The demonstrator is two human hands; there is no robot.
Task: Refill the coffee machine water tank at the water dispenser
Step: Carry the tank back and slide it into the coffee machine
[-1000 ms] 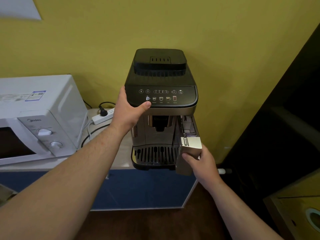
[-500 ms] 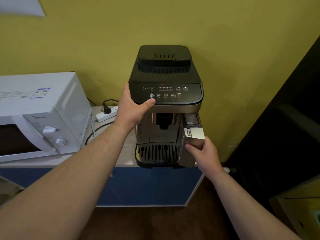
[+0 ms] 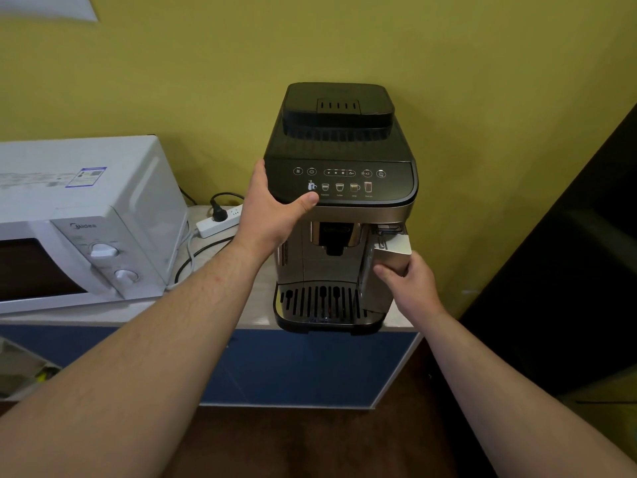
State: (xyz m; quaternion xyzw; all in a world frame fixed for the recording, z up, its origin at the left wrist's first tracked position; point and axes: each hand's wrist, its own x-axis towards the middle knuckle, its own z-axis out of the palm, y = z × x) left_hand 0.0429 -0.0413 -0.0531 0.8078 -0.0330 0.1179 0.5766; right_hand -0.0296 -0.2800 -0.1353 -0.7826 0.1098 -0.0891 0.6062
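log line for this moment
left hand steadies coffee machine | right hand grips water tank | tank partly out

Silver-fronted rectangular water tank (image 3: 391, 258): pushed further back into black-and-silver coffee machine (image 3: 339, 208) than before, right hand (image 3: 408, 282) moved inward with it

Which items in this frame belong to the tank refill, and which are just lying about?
Part of the job:
coffee machine, steadied by the left hand
water tank at the machine's front right, gripped by the right hand

Just lying about:
microwave
power strip with a black plug
paper on the wall
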